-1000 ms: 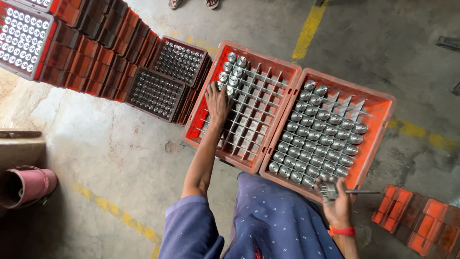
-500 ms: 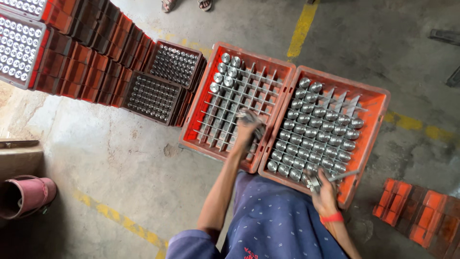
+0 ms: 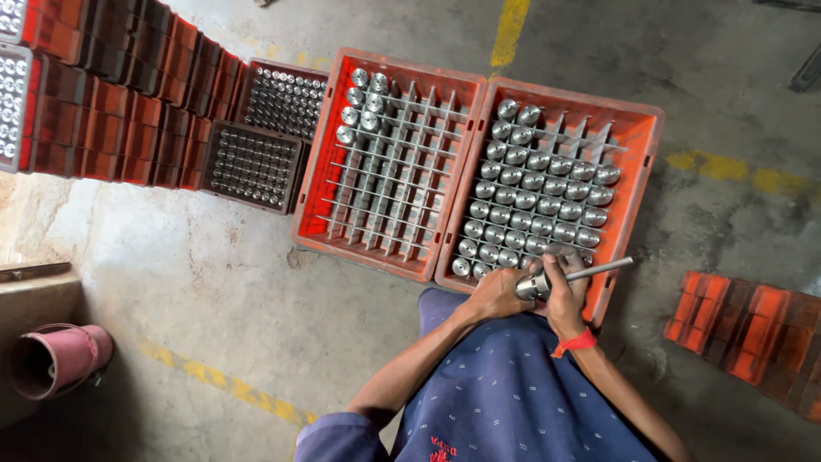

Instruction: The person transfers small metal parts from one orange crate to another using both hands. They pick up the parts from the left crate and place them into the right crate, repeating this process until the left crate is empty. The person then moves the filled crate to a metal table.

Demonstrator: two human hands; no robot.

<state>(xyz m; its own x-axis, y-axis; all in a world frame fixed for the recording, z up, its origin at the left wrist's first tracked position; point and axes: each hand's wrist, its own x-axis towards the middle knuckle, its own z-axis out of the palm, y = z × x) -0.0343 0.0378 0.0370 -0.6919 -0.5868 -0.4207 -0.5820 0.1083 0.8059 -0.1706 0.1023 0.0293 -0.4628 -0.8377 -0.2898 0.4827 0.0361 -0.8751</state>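
Low and right of centre in the frame, the left hand (image 3: 494, 293) is gripping a metal cylinder (image 3: 534, 287) while the right hand (image 3: 566, 295) is closing round a thin rod (image 3: 599, 270), and a slip could be knocking the cylinder into the filled orange crate (image 3: 643, 162).

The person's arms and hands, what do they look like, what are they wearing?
Both forearms are bare and slim. The left hand wears nothing, and a blue sleeve covers that upper arm. The right hand has a red-orange band tied at the wrist, its loose ends sticking out. No gloves or rings show.
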